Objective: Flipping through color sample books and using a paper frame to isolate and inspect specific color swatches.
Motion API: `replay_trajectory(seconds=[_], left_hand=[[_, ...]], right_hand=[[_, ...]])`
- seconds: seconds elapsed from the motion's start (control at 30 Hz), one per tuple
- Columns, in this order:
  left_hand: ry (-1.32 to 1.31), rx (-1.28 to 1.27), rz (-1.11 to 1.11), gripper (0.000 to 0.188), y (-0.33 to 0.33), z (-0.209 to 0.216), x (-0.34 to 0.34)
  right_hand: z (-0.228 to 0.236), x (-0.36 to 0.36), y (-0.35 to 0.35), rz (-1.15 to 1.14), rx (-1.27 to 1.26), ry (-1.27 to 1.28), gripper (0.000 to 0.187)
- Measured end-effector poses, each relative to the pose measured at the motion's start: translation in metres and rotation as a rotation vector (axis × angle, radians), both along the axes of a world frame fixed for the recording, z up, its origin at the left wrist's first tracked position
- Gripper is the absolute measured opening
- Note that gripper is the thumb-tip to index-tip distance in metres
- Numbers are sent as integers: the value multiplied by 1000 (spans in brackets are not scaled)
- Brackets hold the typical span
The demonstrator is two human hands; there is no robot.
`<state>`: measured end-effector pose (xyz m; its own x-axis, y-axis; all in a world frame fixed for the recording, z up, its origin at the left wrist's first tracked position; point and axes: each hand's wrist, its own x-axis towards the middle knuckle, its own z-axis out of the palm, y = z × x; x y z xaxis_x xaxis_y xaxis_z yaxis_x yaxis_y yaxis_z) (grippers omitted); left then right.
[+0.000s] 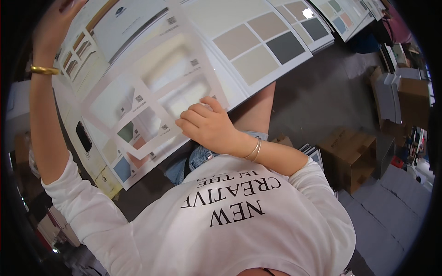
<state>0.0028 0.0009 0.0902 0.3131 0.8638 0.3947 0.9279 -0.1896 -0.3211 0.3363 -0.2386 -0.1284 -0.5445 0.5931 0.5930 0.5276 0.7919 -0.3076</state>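
Pale, rectangular, windowed card page: near-right corner touched by right hand; left hand located far-left of it. Neither grip can be told.

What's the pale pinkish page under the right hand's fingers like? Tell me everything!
The pale pinkish page looks like thin card, with window-like panels and small square codes beside them. Greenish and pinkish patches show at its lower panels. It sits slanted over a big white board; whether it's lifted, I can't tell. Fingers of the right hand touch it near its lower edge.
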Motion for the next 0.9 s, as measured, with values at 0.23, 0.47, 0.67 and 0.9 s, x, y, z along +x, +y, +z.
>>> replay_trajectory(seconds=[0.23, 0.47, 0.67, 0.9], left_hand=[[-98, -15, 42, 39, 2, -66, -7], [-207, -36, 99, 37, 4, -128, 4], [-264, -27, 69, 37, 12, -155, 2], [-356, -62, 33, 39, 25, -171, -7]], right_hand=[[-4, 9, -16, -16, -93, -10, 21], [-22, 22, -27, -136, -247, -44, 26], [-24, 28, -24, -188, -305, -43, 27], [-25, 31, -26, -207, -350, -40, 29]])
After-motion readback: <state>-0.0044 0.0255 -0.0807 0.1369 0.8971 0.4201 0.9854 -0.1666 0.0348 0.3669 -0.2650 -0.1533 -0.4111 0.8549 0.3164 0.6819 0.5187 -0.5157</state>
